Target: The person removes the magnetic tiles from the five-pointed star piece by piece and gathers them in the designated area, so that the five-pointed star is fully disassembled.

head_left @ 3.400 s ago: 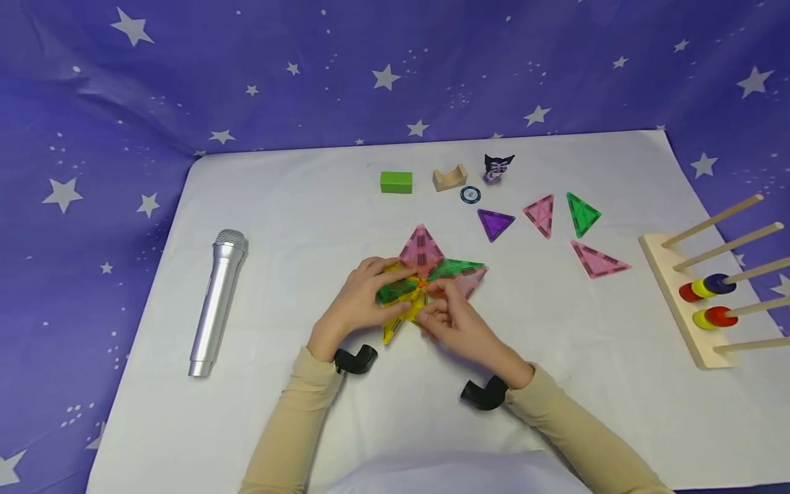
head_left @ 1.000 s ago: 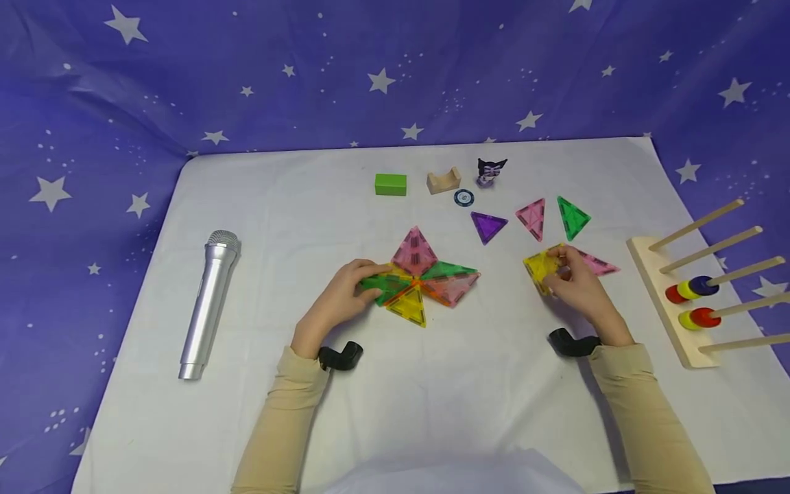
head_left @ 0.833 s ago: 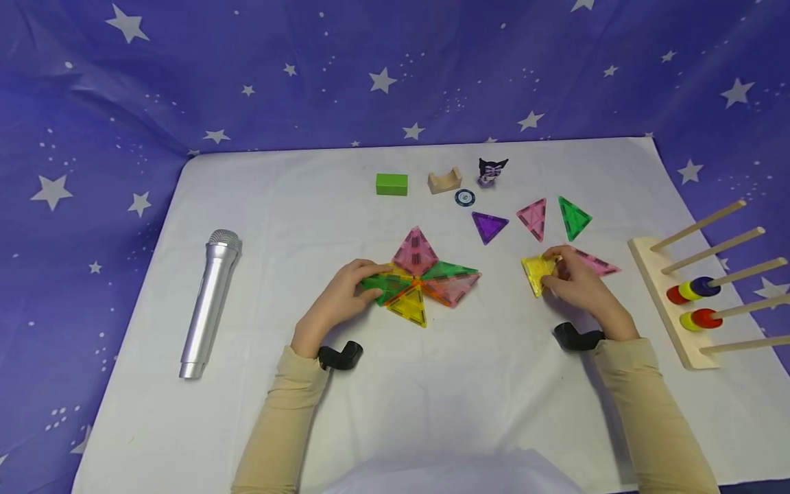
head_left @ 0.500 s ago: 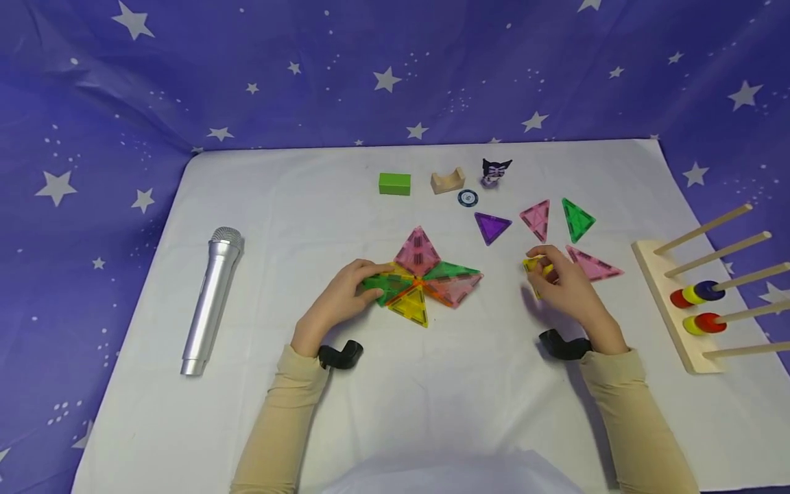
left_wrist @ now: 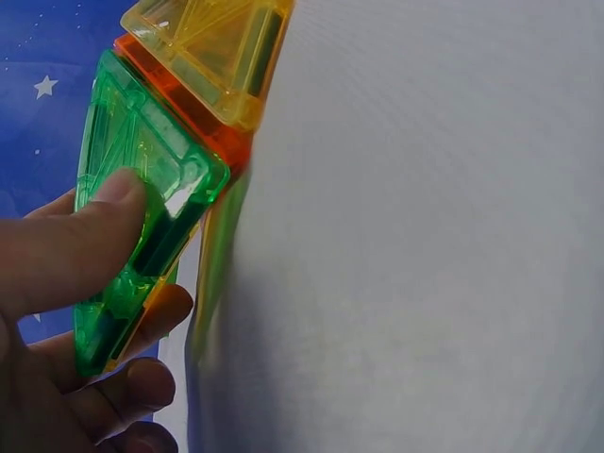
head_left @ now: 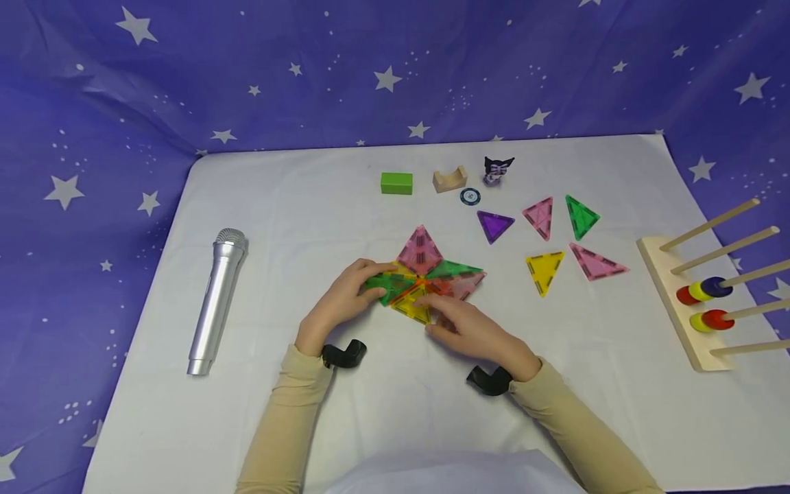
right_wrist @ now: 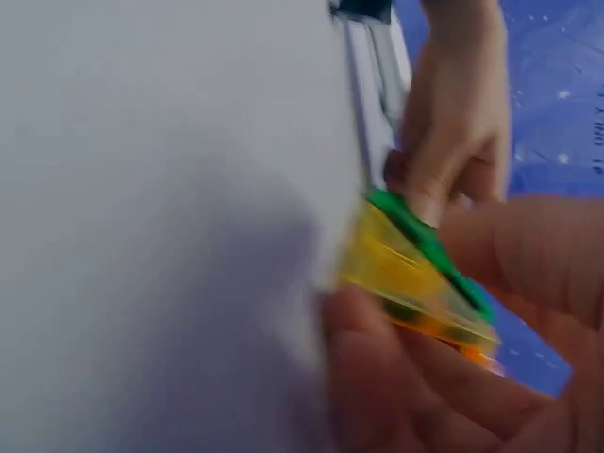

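1. Left hand (head_left: 342, 298), middle of the head view: it's got the left end of the tile cluster (head_left: 426, 278). The left wrist view shows the thumb pressed on a green tile (left_wrist: 160, 151) with fingers curled behind, so yeah, a proper pinch.
2. Right hand (head_left: 475, 329), just right of center: fingers part bent, index fingertip on the yellow tile (head_left: 409, 302) at the cluster's lower edge. The right wrist view is pretty blurry, so I can't tell if it's gripping or only touching.
3. The cluster itself sits mid-frame between the hands. See-through plastic triangles with dark strips along the edges: pink peak on top, green and pale pink poking right, yellow at the bottom, green and yellow on the left, orange around the middle.
4. Right of center are loose triangles: purple (head_left: 495, 225), pink (head_left: 540, 217), green (head_left: 581, 216), yellow (head_left: 544, 271), plus a longer pink one (head_left: 595, 262).
5. Upper middle: green block (head_left: 397, 183), curved wooden piece (head_left: 450, 180), round chip (head_left: 470, 196), little black-and-purple figurine (head_left: 496, 171).
6. Silver microphone (head_left: 216, 302) on the left, wooden peg rack (head_left: 685, 305) with colored rings far right.
7. White, slightly wrinkled tabletop (head_left: 296, 206); purple-blue starry backdrop (head_left: 321, 41) behind and along both sides.
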{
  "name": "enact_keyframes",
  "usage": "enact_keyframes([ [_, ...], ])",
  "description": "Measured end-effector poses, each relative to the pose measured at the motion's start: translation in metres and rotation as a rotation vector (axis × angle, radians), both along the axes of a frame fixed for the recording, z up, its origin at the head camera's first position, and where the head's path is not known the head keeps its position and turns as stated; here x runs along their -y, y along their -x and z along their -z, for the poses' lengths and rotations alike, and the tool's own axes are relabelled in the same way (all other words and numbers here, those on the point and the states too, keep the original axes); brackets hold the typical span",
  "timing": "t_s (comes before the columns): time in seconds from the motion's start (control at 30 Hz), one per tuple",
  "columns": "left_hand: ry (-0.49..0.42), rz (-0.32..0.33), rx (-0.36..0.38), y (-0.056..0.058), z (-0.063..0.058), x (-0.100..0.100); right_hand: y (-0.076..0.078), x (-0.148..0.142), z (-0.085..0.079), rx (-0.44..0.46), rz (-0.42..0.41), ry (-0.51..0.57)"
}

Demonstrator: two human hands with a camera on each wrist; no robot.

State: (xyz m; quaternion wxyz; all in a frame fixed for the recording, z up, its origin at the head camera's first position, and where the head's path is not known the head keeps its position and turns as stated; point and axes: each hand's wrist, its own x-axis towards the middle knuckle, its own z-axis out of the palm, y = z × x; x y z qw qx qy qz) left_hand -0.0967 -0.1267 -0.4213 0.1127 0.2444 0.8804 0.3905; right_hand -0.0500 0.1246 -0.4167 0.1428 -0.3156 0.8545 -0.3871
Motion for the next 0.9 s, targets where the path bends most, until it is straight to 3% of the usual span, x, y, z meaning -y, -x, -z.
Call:
enact_keyframes([
  [0.13,-0.002,-0.004,0.005,-0.001,-0.001,-0.001,0.001,0.009,0.01,0.029,0.072,0.066],
  [0.47,-0.007,-0.01,-0.002,-0.001,0.0,0.0,-0.001,0.018,0.015,0.06,0.167,0.175],
  [0.7,-0.002,-0.01,-0.015,0.0,0.001,0.001,-0.001,0.016,0.016,0.14,0.14,0.275],
  [0.9,0.006,0.001,-0.017,0.001,0.001,0.001,0.005,-0.004,0.002,0.252,0.071,0.468],
])
